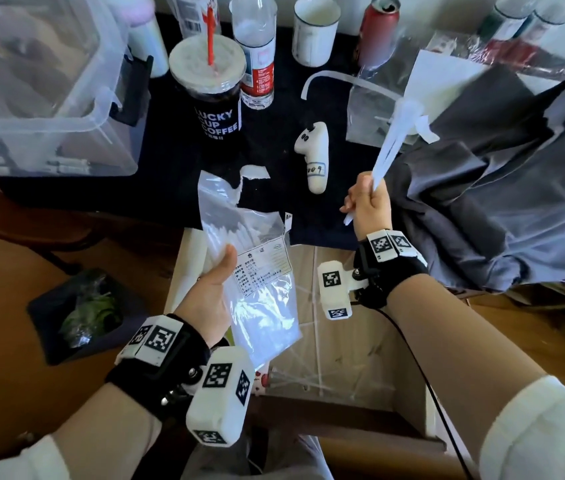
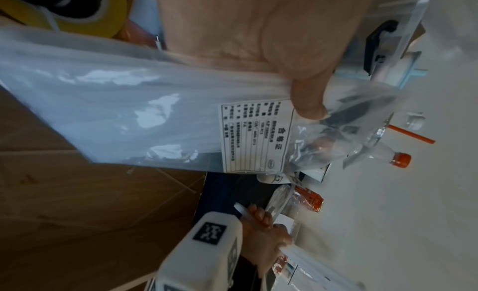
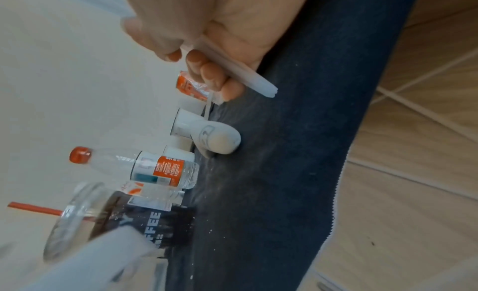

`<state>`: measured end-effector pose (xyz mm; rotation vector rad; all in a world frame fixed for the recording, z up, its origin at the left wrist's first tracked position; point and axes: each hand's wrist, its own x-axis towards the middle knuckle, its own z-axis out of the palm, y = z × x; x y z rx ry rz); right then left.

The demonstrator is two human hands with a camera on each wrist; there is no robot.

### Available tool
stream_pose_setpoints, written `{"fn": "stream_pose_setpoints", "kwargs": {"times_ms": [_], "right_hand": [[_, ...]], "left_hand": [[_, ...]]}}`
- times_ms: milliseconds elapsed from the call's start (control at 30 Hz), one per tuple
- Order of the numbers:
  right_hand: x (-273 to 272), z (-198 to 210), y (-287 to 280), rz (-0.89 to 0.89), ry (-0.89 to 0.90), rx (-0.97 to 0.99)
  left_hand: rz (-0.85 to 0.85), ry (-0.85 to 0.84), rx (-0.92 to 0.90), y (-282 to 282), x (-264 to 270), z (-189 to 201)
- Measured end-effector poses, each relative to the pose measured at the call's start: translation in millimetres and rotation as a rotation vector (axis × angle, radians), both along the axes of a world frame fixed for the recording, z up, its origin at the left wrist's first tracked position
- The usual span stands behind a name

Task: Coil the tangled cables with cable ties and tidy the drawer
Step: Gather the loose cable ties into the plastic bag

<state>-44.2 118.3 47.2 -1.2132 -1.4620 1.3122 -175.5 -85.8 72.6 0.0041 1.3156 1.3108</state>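
Note:
My left hand [image 1: 210, 292] grips a clear plastic bag of white cable ties [image 1: 260, 271] with a printed label, held over the open wooden drawer [image 1: 354, 344]; the thumb presses the bag [image 2: 160, 111] beside the label. My right hand [image 1: 369, 202] is fisted round a bundle of white cable ties [image 1: 393, 140] that sticks up and away over the dark cloth. In the right wrist view the bundle's ends [image 3: 248, 79] poke out below the curled fingers [image 3: 207, 70]. Loose white ties lie criss-crossed on the drawer bottom. No cables show.
On the dark cloth [image 1: 274, 161] stand a coffee cup with red straw [image 1: 211, 88], a water bottle [image 1: 257, 57], a white mug [image 1: 315, 29], a red can [image 1: 378, 29]. A white controller [image 1: 314, 154] lies in the middle. Clear bin [image 1: 38, 84] at left, grey fabric [image 1: 496, 188] at right.

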Motion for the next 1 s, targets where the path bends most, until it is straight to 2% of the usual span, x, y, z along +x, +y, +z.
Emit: {"fn": "stream_pose_setpoints", "kwargs": {"times_ms": [133,233,333,467,600,700,867,933,1000], "right_hand": [[8,-7,3,0.061,-0.084,-0.015],[11,-7,6,0.093,-0.027,0.008],[12,-7,5,0.166,-0.100,-0.059],[23,3,-7,0.306,-0.081,-0.117],[44,49,-15,0.392,-0.171,0.128],[60,87,-20,0.424,-0.212,0.192],[87,131,-16,0.441,-0.479,0.421],[91,142,-15,0.438,-0.500,0.484],[94,152,-18,0.405,-0.441,0.488]], "left_hand": [[-0.127,-0.050,0.040,-8,-1,-1],[-0.124,-0.103,0.093,-10,0,5],[-0.119,-0.143,0.139,-13,1,8],[-0.147,-0.078,0.188,-15,2,14],[-0.236,0.015,0.224,-11,-5,28],[-0.318,0.041,0.251,-9,-10,43],[-0.351,0.040,0.296,1,-19,61],[-0.359,0.037,0.306,4,-21,67],[-0.378,0.048,0.303,6,-22,73]]}}
